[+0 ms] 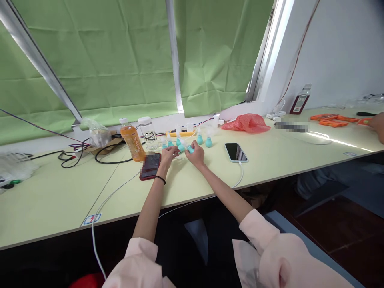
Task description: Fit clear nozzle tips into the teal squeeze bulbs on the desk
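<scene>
My right hand is closed round a small teal bulb, thumb on top. Close beside it, my left hand has its fingers pinched together; what they hold, if anything, is too small to make out. Another teal bulb shows between the two hands. Several more such bulbs with clear, pointed tips stand just behind, among them a teal bulb and a teal bulb to the right of my hands. A dark phone in a red case lies by my left wrist.
An orange drink bottle and a clear jar stand at the back left. To the right lie a charging phone and red bubble wrap. Cables cross the table. Another person's hand is near orange parts.
</scene>
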`<state>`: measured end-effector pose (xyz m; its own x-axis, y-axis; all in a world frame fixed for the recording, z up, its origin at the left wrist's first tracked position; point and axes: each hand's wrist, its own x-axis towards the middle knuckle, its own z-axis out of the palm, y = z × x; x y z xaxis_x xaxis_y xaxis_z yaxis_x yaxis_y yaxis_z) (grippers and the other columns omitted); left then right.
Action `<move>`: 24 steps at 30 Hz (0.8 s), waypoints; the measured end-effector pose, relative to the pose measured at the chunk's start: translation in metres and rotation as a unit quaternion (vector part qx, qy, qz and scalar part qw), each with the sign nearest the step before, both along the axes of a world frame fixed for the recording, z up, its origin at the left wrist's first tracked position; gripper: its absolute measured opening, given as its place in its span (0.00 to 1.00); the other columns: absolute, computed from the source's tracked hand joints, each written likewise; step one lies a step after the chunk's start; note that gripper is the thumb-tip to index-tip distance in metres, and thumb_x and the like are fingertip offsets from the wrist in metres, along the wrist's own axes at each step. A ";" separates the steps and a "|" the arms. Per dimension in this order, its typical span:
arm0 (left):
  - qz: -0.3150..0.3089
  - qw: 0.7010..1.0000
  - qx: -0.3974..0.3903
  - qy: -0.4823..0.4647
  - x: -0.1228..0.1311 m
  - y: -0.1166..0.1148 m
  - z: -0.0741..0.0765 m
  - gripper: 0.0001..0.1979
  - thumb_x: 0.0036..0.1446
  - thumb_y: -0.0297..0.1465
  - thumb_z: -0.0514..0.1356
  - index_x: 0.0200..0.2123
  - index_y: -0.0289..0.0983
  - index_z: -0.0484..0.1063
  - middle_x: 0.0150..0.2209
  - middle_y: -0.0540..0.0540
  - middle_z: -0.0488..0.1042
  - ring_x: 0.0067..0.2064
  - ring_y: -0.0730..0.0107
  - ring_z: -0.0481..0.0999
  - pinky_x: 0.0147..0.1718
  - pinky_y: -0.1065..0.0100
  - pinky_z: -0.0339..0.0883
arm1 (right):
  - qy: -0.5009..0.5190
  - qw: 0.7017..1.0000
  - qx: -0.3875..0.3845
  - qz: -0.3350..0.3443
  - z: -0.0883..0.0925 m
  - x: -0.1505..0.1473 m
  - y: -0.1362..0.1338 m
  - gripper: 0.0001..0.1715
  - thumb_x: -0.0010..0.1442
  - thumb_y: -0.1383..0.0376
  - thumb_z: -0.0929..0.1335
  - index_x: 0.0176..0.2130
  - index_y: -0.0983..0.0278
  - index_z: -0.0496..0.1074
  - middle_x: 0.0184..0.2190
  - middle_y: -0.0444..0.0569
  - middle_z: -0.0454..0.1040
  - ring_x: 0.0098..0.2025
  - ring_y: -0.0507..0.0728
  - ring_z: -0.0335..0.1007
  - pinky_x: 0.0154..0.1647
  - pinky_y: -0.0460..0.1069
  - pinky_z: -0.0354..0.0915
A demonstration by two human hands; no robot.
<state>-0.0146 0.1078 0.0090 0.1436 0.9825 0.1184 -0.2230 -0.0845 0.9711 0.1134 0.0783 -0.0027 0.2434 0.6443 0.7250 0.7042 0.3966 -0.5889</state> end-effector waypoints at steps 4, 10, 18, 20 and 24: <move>-0.050 0.999 0.012 -0.018 0.003 -0.005 0.004 0.08 0.43 0.30 0.60 0.27 0.29 0.70 0.26 0.45 0.71 0.29 0.73 0.70 0.31 0.70 0.64 | -0.012 1.000 -0.005 0.017 0.000 -0.001 0.001 0.08 0.42 0.63 0.60 0.25 0.61 0.52 0.18 0.38 0.53 0.20 0.49 0.48 0.20 0.43 0.45; -0.089 0.995 0.017 -0.030 0.005 -0.009 0.005 0.11 0.38 0.30 0.63 0.27 0.29 0.72 0.28 0.44 0.72 0.31 0.73 0.71 0.33 0.69 0.64 | -0.020 1.000 -0.009 -0.006 -0.003 0.000 0.004 0.08 0.44 0.62 0.59 0.26 0.61 0.53 0.18 0.39 0.53 0.20 0.50 0.48 0.20 0.43 0.44; -0.048 0.998 0.030 0.012 0.001 -0.007 0.003 0.09 0.38 0.30 0.62 0.25 0.30 0.70 0.24 0.45 0.72 0.27 0.76 0.70 0.29 0.72 0.64 | -0.062 0.998 -0.008 -0.019 -0.004 -0.001 0.004 0.08 0.44 0.62 0.60 0.27 0.62 0.55 0.20 0.41 0.56 0.23 0.51 0.52 0.21 0.44 0.44; -0.038 0.998 0.038 0.037 0.000 -0.006 0.004 0.08 0.39 0.30 0.60 0.25 0.30 0.70 0.23 0.45 0.71 0.26 0.75 0.70 0.28 0.71 0.64 | -0.071 0.997 -0.006 -0.022 -0.004 -0.001 0.003 0.07 0.43 0.63 0.60 0.27 0.62 0.55 0.21 0.42 0.58 0.24 0.52 0.52 0.21 0.44 0.43; 0.000 0.992 0.069 0.108 0.002 -0.006 0.004 0.08 0.41 0.31 0.57 0.23 0.30 0.69 0.22 0.45 0.71 0.25 0.74 0.69 0.28 0.71 0.64 | -0.083 0.996 0.001 -0.029 -0.003 -0.002 0.001 0.06 0.42 0.66 0.60 0.27 0.62 0.55 0.23 0.43 0.60 0.28 0.53 0.54 0.21 0.44 0.42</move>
